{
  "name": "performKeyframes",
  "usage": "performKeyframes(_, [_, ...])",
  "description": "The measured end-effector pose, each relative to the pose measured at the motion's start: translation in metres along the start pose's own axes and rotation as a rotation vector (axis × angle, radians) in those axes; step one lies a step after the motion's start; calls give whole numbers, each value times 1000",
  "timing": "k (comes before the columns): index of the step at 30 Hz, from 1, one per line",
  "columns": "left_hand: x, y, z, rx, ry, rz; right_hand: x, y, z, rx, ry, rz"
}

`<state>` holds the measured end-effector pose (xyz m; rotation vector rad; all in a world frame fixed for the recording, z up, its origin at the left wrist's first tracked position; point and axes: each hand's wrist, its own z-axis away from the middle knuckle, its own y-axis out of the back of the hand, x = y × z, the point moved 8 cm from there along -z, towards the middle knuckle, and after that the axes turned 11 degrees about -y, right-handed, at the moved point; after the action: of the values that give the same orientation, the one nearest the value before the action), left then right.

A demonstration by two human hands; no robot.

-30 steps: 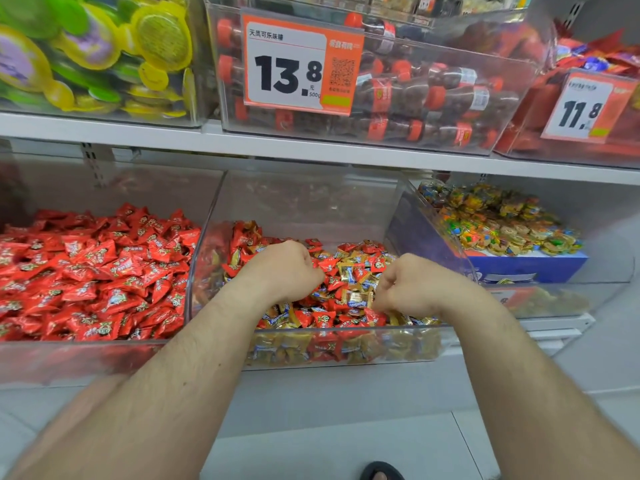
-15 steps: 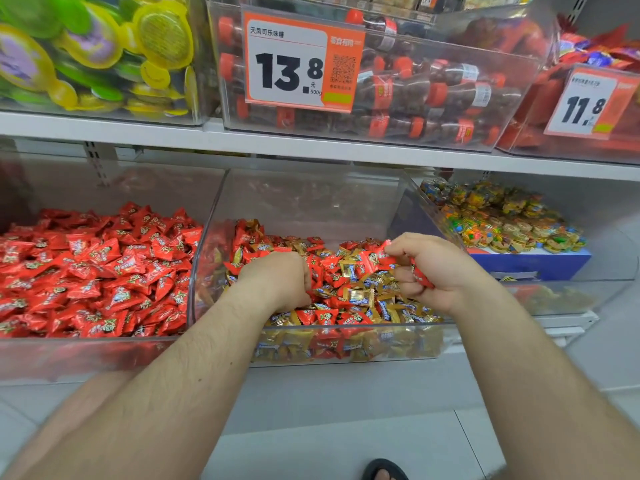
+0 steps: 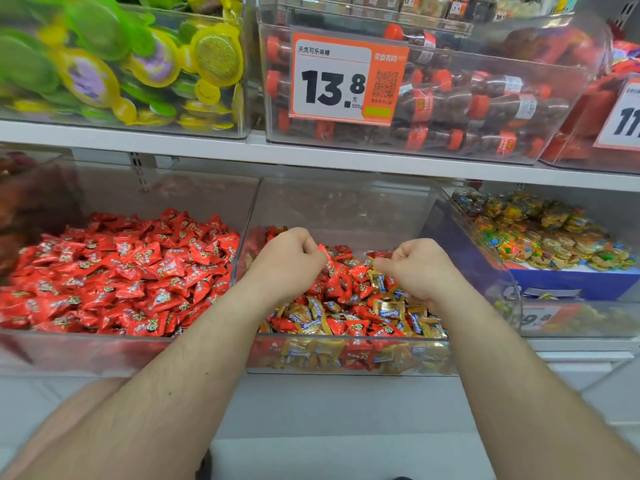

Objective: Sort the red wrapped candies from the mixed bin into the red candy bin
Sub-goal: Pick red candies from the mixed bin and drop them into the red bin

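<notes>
The clear mixed bin (image 3: 346,362) in the middle of the lower shelf holds red and gold wrapped candies (image 3: 349,306). To its left, the red candy bin (image 3: 86,351) is full of red wrapped candies (image 3: 114,271). Both my hands are over the mixed bin. My left hand (image 3: 289,261) is curled and pinches a red candy (image 3: 327,258) that sticks out at its fingertips. My right hand (image 3: 415,266) is curled too, with a bit of red wrapper (image 3: 379,255) showing at its fingers.
A bin of multicoloured round sweets (image 3: 554,237) over a blue box sits at the right. On the upper shelf (image 3: 242,150) stand bins of green-yellow packs, cola-bottle candy with a 13.8 price tag (image 3: 346,81), and red packs.
My left hand has lifted out of the candy pile with a red candy at its fingertips. My right hand stays raised and has moved slightly toward the middle of the bin.
</notes>
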<state>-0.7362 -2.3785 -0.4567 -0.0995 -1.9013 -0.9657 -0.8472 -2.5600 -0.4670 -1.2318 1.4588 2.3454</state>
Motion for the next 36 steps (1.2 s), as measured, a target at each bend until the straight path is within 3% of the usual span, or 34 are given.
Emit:
performKeyframes(2, [5,7,3,37,-24,77,-11,-7,3,114,54,281])
performKeyframes(5, [8,21,7,118,-35,175,-19,-36,6,127,104,539])
performKeyframes(9, [3,23,13,128,52,375,-26,-48,1,134,182,596])
performKeyframes(11, [-2,15,15,124,165,628,-23,-40,-3,105,153,409])
performKeyframes(13, [-3,8,17,132,276,917,-16,-30,-3,40,85,23])
performKeyframes(16, [3,8,15,117,317,1200,-7,-26,1,-193,-86,-597])
performKeyframes(18, [8,11,14,86,301,1297,-6,-28,5,-302,-173,-793])
performKeyframes(20, [6,15,15,83,282,1257,-5,-32,10,-352,-239,-919])
performKeyframes(24, [-2,14,19,105,219,748,-5,-37,19,-380,-345,-1070])
performKeyframes(26, [1,8,18,111,174,600,-5,-37,23,-419,-383,-1138])
performKeyframes(30, [-2,-3,12,124,197,626,-1,-39,31,-612,-518,-1381])
performKeyframes(32, [-6,-12,9,118,261,767,3,-35,31,-668,-573,-1487])
performKeyframes(36, [-15,-32,6,113,418,944,14,-23,29,-588,-602,-1507])
